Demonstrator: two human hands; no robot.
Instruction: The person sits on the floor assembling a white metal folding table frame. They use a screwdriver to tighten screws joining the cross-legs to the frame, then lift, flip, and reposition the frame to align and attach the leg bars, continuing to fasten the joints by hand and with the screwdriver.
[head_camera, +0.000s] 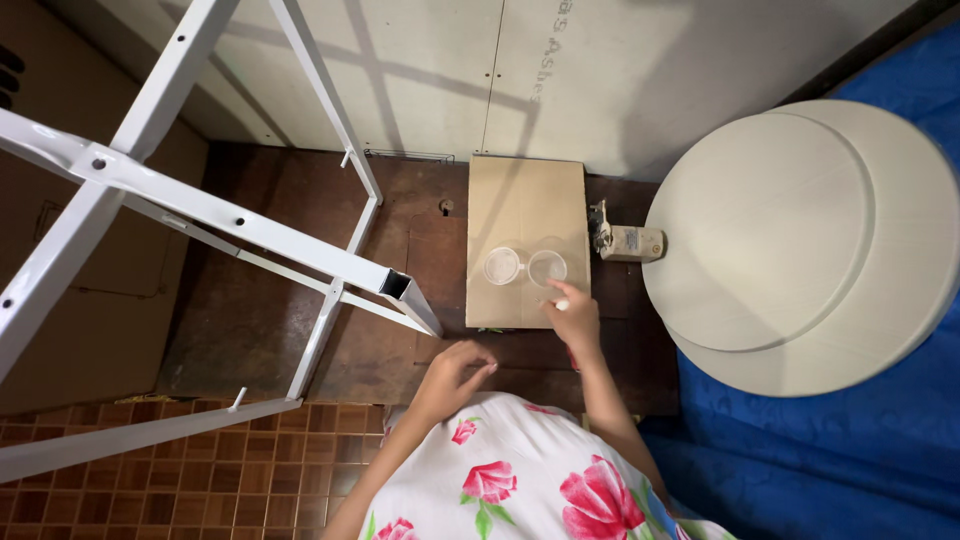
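Two small clear round containers (502, 266) (547, 267) sit side by side on a tan cardboard sheet (525, 200) lying on a dark wooden floor. My right hand (574, 318) reaches out just below the right container, with a small white object at its fingertips touching the cardboard. Lower left of it, my left hand (455, 372) hovers over the dark floor, fingers loosely curled and holding nothing. A floral garment covers my lap at the bottom.
A white metal frame (230, 215) spans the left side. A large round cream disc (800, 240) rests on blue fabric (800, 470) at the right. A small cream device (628, 242) lies beside the cardboard. Pale wall panels (560, 70) stand behind; brown tiles (200, 450) lie at bottom left.
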